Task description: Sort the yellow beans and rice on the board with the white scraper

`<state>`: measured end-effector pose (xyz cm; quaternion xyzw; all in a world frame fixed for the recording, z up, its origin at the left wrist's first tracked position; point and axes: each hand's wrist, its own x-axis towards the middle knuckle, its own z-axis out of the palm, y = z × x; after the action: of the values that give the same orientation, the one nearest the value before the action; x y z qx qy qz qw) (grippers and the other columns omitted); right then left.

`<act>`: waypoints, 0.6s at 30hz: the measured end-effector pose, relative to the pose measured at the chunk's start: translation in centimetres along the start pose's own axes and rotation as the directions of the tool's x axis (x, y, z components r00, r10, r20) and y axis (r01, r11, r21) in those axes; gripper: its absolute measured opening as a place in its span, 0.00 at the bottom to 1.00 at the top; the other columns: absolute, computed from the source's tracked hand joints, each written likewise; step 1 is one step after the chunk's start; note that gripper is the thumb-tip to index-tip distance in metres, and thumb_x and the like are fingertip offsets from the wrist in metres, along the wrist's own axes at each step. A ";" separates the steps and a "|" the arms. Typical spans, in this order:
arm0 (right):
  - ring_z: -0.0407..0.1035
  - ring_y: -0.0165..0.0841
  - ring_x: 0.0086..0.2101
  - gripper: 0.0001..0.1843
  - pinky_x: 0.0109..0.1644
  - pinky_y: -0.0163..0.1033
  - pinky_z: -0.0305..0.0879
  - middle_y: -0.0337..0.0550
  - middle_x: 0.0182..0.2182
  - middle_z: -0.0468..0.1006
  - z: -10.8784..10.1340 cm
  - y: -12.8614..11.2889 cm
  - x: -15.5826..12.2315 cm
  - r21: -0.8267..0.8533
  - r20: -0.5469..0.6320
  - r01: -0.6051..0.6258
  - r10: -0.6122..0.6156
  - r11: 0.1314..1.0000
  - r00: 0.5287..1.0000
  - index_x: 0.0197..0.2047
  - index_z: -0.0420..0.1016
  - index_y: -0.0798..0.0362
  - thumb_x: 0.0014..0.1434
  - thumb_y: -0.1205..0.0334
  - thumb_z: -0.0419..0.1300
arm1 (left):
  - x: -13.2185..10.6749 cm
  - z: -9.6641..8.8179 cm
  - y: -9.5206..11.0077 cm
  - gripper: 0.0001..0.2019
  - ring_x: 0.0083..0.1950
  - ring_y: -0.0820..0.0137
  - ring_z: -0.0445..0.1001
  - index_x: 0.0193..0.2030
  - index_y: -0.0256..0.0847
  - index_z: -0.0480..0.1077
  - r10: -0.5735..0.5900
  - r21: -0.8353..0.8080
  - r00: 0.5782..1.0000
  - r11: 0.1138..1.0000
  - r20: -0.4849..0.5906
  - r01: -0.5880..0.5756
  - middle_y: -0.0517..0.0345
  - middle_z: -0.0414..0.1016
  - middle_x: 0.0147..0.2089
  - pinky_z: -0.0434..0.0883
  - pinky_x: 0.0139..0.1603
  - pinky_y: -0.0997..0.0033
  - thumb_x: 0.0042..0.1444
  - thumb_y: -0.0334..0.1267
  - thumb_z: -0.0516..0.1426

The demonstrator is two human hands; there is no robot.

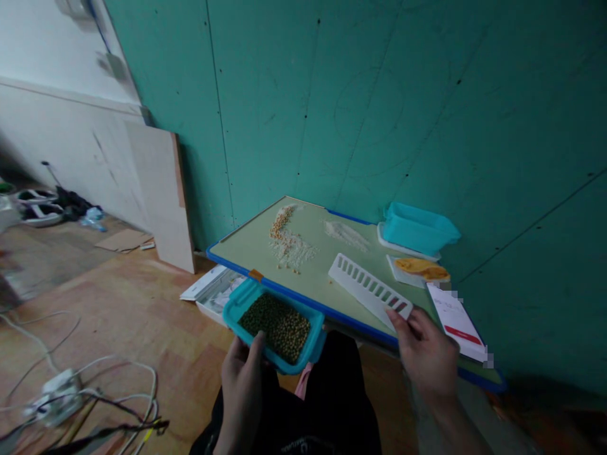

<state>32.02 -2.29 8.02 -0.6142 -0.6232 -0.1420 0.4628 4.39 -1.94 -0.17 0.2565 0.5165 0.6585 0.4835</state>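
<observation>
My left hand (243,374) grips the near rim of a teal box (274,323) full of green beans, held just below the table's front edge. My right hand (425,351) pinches the near end of a white slotted tray (368,289) that lies on the green table (246,245) with a blue rim. On the tabletop lie a heap of yellow and white grains (288,240) and a smear of white grains (346,234).
A teal container (417,229) on a white lid stands at the table's back, beside a white dish of yellow grains (421,269) and a white card (456,321). A teal wall rises behind. Cables and a power strip (59,397) lie on the wooden floor at left.
</observation>
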 end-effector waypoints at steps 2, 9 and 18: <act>0.81 0.35 0.29 0.10 0.34 0.33 0.72 0.41 0.31 0.86 0.1 -0.6 -1.1 -0.055 -0.049 0.121 -0.123 0.991 0.991 0.36 0.80 0.50 0.65 0.54 0.62 | -0.3 0.9 0.6 0.21 0.24 0.73 0.68 0.37 0.39 0.75 -0.007 -0.004 1.000 1.000 -0.016 0.007 0.62 0.73 0.26 0.63 0.21 0.76 0.45 0.53 0.70; 0.81 0.33 0.32 0.07 0.42 0.33 0.75 0.42 0.35 0.86 1.0 -4.0 -2.2 0.047 -0.008 0.318 -0.318 0.947 0.948 0.46 0.80 0.51 0.64 0.65 0.63 | -0.3 1.4 1.6 0.22 0.24 0.71 0.68 0.33 0.38 0.73 -0.023 0.025 1.000 0.999 0.021 0.022 0.61 0.73 0.25 0.68 0.24 0.74 0.46 0.56 0.69; 0.82 0.39 0.34 0.11 0.38 0.36 0.77 0.45 0.35 0.86 5.6 -3.8 1.6 0.205 0.066 0.042 -0.057 0.978 0.996 0.41 0.80 0.49 0.67 0.54 0.59 | 0.7 0.6 1.6 0.22 0.27 0.72 0.69 0.43 0.38 0.75 -0.040 -0.109 0.998 0.993 0.042 0.044 0.61 0.75 0.31 0.67 0.25 0.75 0.49 0.52 0.69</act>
<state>26.67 2.15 7.68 -0.5526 -0.6657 -0.0670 0.4970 4.03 -1.09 1.38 0.2317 0.4751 0.6703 0.5210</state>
